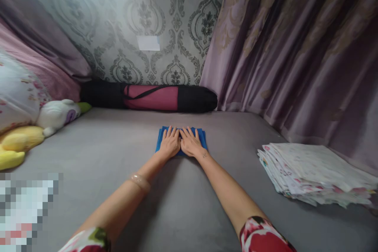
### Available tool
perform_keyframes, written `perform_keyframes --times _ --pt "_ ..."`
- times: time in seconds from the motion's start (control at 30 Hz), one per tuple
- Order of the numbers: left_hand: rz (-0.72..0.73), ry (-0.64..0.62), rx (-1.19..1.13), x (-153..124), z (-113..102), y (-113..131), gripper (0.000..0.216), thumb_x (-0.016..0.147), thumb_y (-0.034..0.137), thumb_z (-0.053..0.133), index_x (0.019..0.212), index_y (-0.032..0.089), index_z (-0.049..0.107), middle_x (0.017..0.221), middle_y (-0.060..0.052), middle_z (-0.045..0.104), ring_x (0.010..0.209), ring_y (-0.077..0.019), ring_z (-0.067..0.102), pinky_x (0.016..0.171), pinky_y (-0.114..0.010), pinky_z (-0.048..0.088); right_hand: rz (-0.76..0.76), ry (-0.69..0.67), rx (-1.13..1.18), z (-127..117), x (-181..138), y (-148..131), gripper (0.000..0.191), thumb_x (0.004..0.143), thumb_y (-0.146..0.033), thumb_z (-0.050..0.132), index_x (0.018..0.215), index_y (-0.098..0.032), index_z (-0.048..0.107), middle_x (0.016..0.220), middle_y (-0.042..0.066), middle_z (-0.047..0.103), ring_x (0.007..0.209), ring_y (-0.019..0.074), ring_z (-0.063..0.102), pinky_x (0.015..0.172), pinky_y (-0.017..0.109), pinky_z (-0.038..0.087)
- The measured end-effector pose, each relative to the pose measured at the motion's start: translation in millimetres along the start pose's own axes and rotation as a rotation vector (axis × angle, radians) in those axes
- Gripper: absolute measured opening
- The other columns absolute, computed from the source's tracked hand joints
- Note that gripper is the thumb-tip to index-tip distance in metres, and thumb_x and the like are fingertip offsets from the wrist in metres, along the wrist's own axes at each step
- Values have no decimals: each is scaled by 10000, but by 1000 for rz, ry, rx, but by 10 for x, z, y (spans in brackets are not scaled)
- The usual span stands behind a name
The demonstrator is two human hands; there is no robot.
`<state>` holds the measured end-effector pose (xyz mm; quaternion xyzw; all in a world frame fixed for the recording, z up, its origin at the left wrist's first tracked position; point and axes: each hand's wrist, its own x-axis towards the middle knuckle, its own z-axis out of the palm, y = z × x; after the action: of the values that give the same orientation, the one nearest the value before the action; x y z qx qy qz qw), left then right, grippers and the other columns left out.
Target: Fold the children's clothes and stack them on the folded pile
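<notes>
A small folded blue cloth [201, 135] lies on the grey bed surface [118, 153] in the middle of the view. My left hand [169, 143] rests flat on its left half, fingers stretched out and pointing away. My right hand [190, 142] lies flat beside it on the right half, fingers also stretched out. The two hands touch at the thumbs. Neither hand grips anything. A pale bangle [140, 181] sits on my left forearm.
A stack of folded white floral cloths [313, 173] lies at the right. A rolled pink mat in a black bag [150, 97] lies along the patterned wall. Plush toys [56, 115] and a yellow one [17, 141] sit at the left. Purple curtains [295, 55] hang at the right.
</notes>
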<state>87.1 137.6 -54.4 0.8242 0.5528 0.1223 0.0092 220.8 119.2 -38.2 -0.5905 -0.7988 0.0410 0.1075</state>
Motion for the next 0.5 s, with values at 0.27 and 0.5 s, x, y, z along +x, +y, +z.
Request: perform_keyframes --times 0.27,0.5 --pt "-100 -90 -21 0 61 -101 593 961 462 267 1485 192 339 1574 -114 242 1455 -322 179 1141 -589 129 63 -50 21 65 -35 62 551 960 -358 305 1496 -234 325 1585 61 227 1458 284 143 1157 538 65" --pt "-188 -102 -76 14 56 -195 656 941 546 274 1497 198 309 1580 -120 224 1457 -327 166 1129 -599 156 119 -18 10 95 -12 157 567 978 -368 272 1491 -133 325 1568 114 260 1456 242 168 1171 446 86"
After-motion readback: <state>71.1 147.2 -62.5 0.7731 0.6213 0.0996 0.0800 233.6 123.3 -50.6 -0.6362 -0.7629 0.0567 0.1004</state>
